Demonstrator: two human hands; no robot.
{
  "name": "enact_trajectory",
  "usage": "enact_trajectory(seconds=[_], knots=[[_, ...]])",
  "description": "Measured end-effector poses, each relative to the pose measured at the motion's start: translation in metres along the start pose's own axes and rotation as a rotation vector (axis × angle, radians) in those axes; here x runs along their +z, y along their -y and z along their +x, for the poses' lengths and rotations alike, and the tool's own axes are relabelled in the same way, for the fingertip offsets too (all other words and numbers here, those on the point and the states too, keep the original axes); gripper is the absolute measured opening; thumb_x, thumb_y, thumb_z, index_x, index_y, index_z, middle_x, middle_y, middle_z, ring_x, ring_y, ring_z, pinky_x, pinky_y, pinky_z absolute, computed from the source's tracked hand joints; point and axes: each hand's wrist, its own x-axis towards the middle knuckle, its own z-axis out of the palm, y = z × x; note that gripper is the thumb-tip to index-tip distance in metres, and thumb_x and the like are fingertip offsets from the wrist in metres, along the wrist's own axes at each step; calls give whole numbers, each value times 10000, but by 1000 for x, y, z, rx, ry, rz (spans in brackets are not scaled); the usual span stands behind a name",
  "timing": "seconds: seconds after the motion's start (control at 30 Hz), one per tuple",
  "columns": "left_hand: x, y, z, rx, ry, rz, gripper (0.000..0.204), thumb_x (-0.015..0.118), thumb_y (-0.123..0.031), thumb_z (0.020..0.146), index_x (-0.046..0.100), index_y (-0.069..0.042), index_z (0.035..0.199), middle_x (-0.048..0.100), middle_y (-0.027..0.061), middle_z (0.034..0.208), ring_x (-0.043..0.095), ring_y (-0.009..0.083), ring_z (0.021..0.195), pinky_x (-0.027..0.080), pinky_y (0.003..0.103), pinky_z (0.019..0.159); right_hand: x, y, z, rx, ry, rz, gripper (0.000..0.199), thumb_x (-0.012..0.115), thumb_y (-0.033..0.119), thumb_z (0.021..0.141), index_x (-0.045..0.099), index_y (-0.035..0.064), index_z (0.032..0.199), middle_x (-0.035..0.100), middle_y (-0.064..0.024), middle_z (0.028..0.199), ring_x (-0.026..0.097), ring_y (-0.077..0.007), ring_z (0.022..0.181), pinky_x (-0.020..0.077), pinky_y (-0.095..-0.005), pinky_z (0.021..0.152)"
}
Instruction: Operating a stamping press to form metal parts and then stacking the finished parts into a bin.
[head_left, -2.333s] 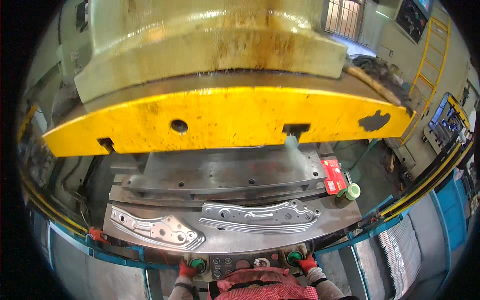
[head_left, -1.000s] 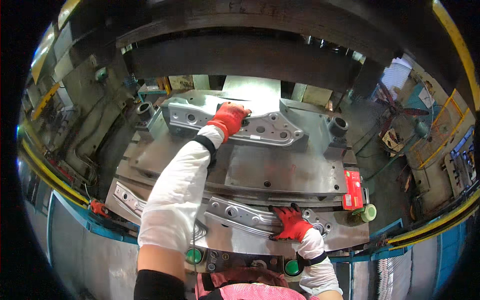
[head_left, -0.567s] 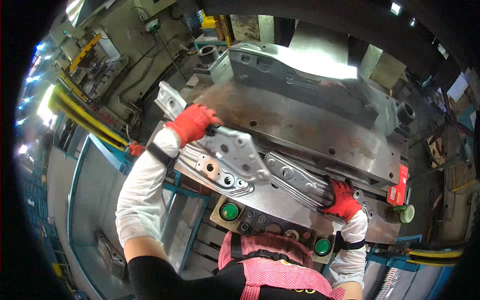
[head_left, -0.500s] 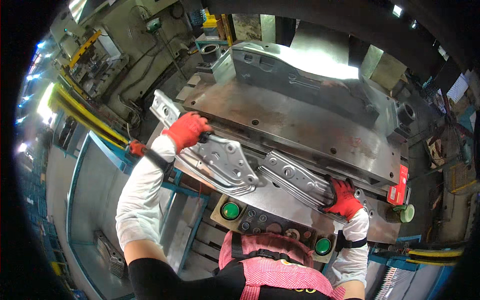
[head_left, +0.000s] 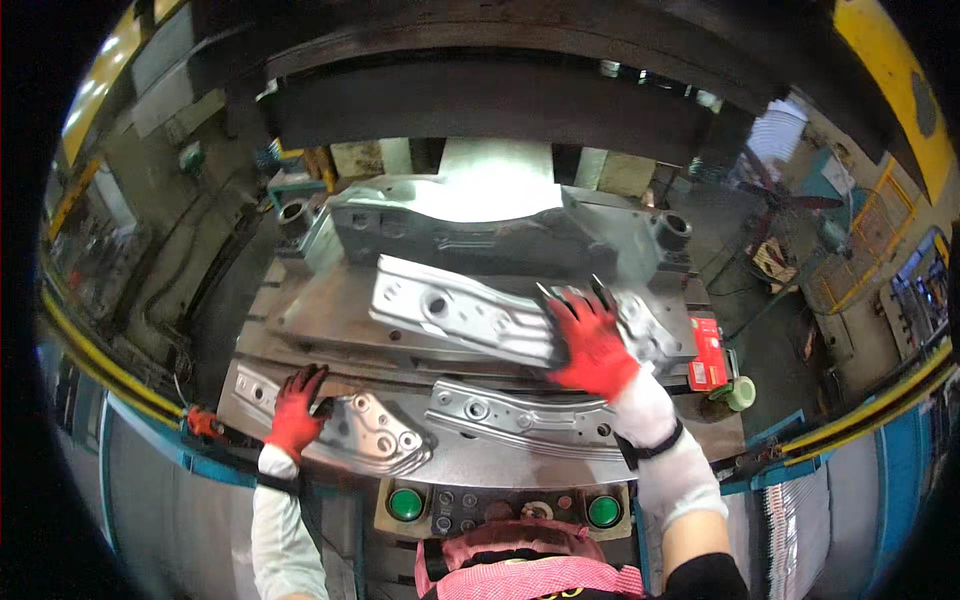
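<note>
My right hand [head_left: 592, 345], in a red glove with dark fingertips, grips a long silvery stamped metal panel [head_left: 465, 312]. The panel is held above the lower die [head_left: 330, 310] and looks slightly blurred; it has round holes and ridges. At the left, my left hand [head_left: 296, 412], gloved alike, is closed over the narrow middle of a stack of stamped metal brackets [head_left: 375, 430] lying on the front ledge. A second stack of stamped panels [head_left: 525, 418] lies on the ledge between my hands, touched by neither.
Two green push buttons [head_left: 405, 504] sit on a control box at the near edge. To the right are a red box [head_left: 705, 355] and a pale green cup [head_left: 738, 394]. The dark upper press [head_left: 480, 95] hangs overhead. Yellow-and-black bars [head_left: 110, 365] flank both sides.
Both stacks now lie on the ledge. My right hand has left the right stack and holds a panel over the die. My left hand has come down with its stack. The view has turned.
</note>
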Motion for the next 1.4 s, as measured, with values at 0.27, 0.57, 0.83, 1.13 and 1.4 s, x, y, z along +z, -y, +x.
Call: enact_trajectory(seconds=[0.27,0.57,0.83,1.13,1.4], knots=[[-3,-7,-63,-78,-290,101,632,617,-160,731,382,-65,1309,389,182,1320,336,366,1228,237,474,1036,57,-23,132,-66,-154,-308,961,745,450,523,328,138,1330,396,-108,1254,349,-302,1198,77,-529,1065],[112,46,-189,-639,-337,-385,657,638,-159,732,358,-28,1312,397,218,1299,363,362,1211,252,420,1045,75,-28,145,-38,0,-473,1070,738,445,563,152,129,1401,234,-128,1419,156,-353,1327,0,-561,1072],[156,-21,-175,-789,304,-759,587,639,-253,800,400,4,1271,478,176,1249,472,293,1138,381,378,947,26,-3,-5,107,19,-97,753,638,415,699,352,104,1323,304,-185,1340,251,-386,1256,156,-506,1057],[270,43,-198,-657,312,-863,959,804,-371,602,301,46,1303,437,188,1280,439,256,1165,395,333,946,80,-31,-367,1383,-522,-76,716,636,151,768,251,-13,1349,259,-192,1400,253,-308,1298,203,-393,1071],[279,48,-198,-706,332,-614,1237,839,-497,442,196,60,1341,374,262,1315,376,337,1233,359,378,994,203,-10,-486,1404,280,544,933,705,447,680,264,-49,1335,291,-252,1374,275,-393,1273,266,-404,1045]])
